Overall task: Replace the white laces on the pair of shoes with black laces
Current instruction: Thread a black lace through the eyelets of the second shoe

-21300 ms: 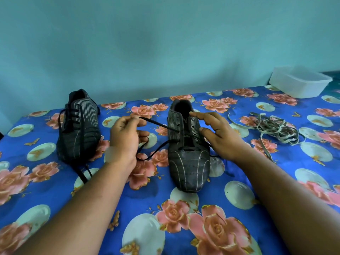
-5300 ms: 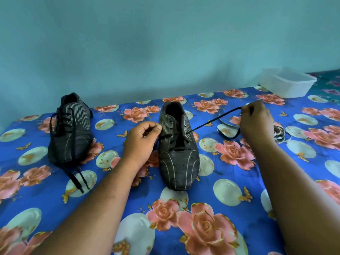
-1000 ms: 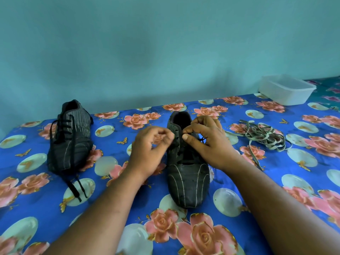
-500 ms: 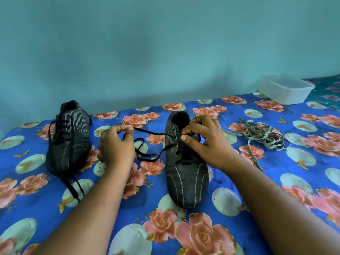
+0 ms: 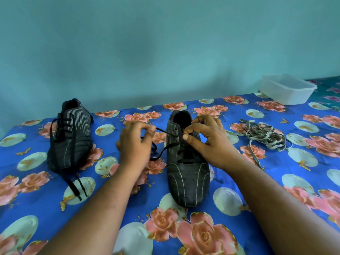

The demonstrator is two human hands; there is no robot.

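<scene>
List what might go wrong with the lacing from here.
The left hand pulls the black lace sideways; the right hand only pinches at the eyelets, so the shoe may slide or twist. The slack loop beside the shoe could knot.

Soft, even light, moderately bright, strong teal cast off the wall (image 5: pixel 165 52). Shadows weak and diffuse, faint under both forearms. No glare. Wide-angle bend at the frame edges. Left hand (image 5: pixel 134 144) slightly motion-blurred; rest of the frame reasonably sharp.
</scene>
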